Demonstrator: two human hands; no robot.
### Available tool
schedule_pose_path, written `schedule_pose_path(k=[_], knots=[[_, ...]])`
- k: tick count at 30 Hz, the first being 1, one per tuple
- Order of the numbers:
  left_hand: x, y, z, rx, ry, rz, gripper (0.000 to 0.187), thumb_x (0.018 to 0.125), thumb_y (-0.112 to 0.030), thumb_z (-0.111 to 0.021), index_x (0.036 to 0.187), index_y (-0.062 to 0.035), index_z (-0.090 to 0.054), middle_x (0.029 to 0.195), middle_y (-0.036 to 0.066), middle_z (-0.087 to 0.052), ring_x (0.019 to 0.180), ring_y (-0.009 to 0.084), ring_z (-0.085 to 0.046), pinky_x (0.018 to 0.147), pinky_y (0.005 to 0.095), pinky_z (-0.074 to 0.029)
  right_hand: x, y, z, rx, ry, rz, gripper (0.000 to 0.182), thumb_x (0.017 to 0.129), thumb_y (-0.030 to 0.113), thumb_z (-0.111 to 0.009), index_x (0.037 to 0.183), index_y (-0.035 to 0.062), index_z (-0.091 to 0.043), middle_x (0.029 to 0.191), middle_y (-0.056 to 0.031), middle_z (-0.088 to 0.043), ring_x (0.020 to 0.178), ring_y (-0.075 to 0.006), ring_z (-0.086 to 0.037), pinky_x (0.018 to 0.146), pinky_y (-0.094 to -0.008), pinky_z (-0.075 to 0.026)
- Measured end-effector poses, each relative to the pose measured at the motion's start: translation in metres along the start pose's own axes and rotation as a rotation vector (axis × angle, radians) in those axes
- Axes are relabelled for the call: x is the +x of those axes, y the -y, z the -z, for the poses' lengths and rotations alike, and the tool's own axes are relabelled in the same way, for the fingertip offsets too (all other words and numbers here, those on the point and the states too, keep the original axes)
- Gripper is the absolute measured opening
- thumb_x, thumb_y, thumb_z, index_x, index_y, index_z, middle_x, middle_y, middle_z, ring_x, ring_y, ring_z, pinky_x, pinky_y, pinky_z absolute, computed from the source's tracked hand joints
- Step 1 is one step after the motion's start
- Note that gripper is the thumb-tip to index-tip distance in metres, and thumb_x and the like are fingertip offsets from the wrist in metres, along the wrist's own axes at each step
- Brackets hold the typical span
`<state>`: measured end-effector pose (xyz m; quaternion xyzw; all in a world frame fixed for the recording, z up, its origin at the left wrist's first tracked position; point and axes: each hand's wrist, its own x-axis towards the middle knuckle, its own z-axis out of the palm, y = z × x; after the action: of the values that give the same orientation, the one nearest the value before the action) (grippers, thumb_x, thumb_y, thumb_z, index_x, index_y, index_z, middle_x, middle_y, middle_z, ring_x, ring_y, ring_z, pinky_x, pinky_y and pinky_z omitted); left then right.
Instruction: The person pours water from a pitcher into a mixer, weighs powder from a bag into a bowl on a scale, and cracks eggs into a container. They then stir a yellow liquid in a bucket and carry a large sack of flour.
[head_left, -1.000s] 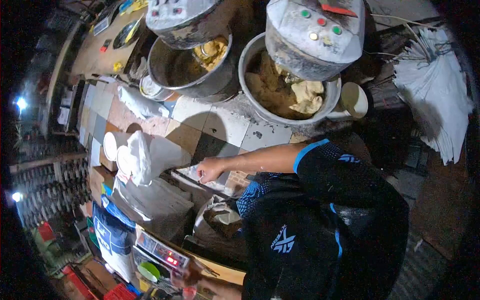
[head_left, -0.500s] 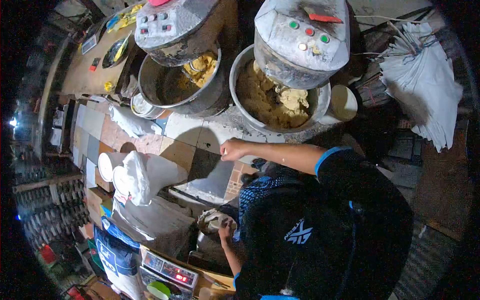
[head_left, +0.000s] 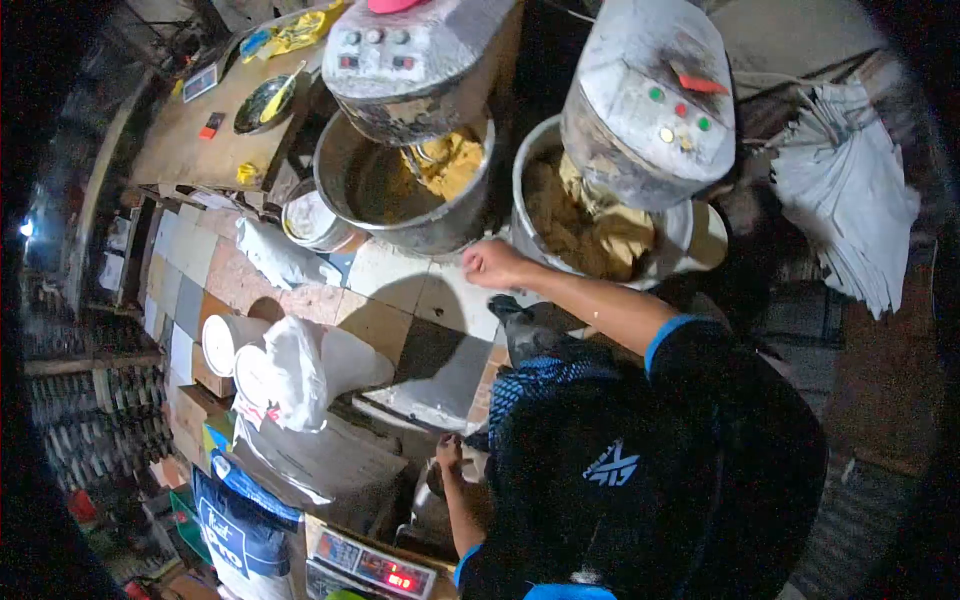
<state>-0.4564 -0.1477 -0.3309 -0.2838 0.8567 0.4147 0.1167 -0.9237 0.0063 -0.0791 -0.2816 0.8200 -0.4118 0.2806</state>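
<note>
My right hand [head_left: 492, 263] has come up from over the tiles since half a second ago and is now just beside the rim of the right mixing bowl [head_left: 532, 245]; its fingers are curled in, loosely closed, and I cannot tell whether they pinch anything. That bowl holds brown dough [head_left: 600, 235] under the grey mixer head [head_left: 655, 100]. My left hand [head_left: 449, 452] stays low in front of me, fingers bent onto the edge of an open sack [head_left: 432, 500], much where it was a moment ago; how tightly it grips I cannot tell.

Beyond the right hand, the left mixing bowl [head_left: 400, 215] with yellow dough [head_left: 450, 165] has slid nearer the middle of my view, as have the tiled counter [head_left: 395, 280] and a small white bucket [head_left: 312, 220]. Beside the sack lie white bags [head_left: 290, 375], and the scale [head_left: 375, 570] with red digits sits lower right of them than before.
</note>
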Motion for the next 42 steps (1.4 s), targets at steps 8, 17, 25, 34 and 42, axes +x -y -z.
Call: schedule_pose_path(k=[8, 17, 25, 34, 42], knots=[[0.086, 0.020, 0.039, 0.153, -0.040, -0.205, 0.028, 0.085, -0.033, -0.055, 0.092, -0.0076, -0.064, 0.078, 0.008, -0.065, 0.069, 0.0206, -0.060, 0.060, 0.0326, -0.046, 0.127, 0.079, 0.264, 0.351, -0.903, 0.280, 0.012, 0.083, 0.009, -0.056, 0.091, 0.0071, -0.064, 0.079, -0.0002, -0.062, 0.058, -0.0053, -0.051, 0.047, -0.0200, -0.039], [0.170, -0.028, 0.113, -0.836, -0.013, 0.496, 0.032, 0.085, -0.030, -0.056, 0.100, -0.0020, -0.061, 0.073, 0.006, -0.063, 0.066, 0.0112, -0.058, 0.059, 0.0270, -0.045, 0.306, 0.160, 0.360, 0.496, -0.275, -0.018, 0.048, 0.086, 0.048, -0.053, 0.094, 0.0008, -0.061, 0.071, -0.0070, -0.060, 0.054, -0.0076, -0.054, 0.048, -0.0232, -0.044], [0.171, 0.014, 0.096, -0.200, -0.059, -0.194, 0.021, 0.088, -0.021, -0.048, 0.090, -0.0030, -0.058, 0.078, 0.000, -0.055, 0.068, 0.0132, -0.049, 0.064, 0.0256, -0.041, 0.320, 0.157, 0.347, -0.096, -0.467, -0.080, 0.048, 0.087, 0.044, -0.048, 0.067, 0.0030, -0.064, 0.055, -0.0075, -0.058, 0.045, -0.0169, -0.053, 0.043, -0.0300, -0.041], [0.126, -0.014, 0.106, -0.349, 0.027, 0.174, 0.023, 0.084, -0.021, -0.054, 0.091, -0.0014, -0.064, 0.077, 0.011, -0.064, 0.068, 0.0153, -0.057, 0.062, 0.0295, -0.046, 0.154, 0.137, 0.310, 0.126, -0.351, 0.115, 0.048, 0.092, 0.041, -0.044, 0.077, -0.0009, -0.062, 0.063, -0.0081, -0.059, 0.049, -0.0161, -0.052, 0.046, -0.0300, -0.043], [0.131, 0.054, 0.050, -0.111, 0.092, -0.018, 0.025, 0.086, -0.028, -0.056, 0.096, -0.0058, -0.063, 0.071, 0.005, -0.063, 0.051, 0.0127, -0.053, 0.043, 0.0280, -0.040, -0.061, 0.111, 0.196, 0.304, -0.306, -0.055, 0.054, 0.087, 0.054, -0.048, 0.072, 0.0025, -0.057, 0.055, -0.0023, -0.051, 0.039, -0.0096, -0.047, 0.035, -0.0248, -0.039]])
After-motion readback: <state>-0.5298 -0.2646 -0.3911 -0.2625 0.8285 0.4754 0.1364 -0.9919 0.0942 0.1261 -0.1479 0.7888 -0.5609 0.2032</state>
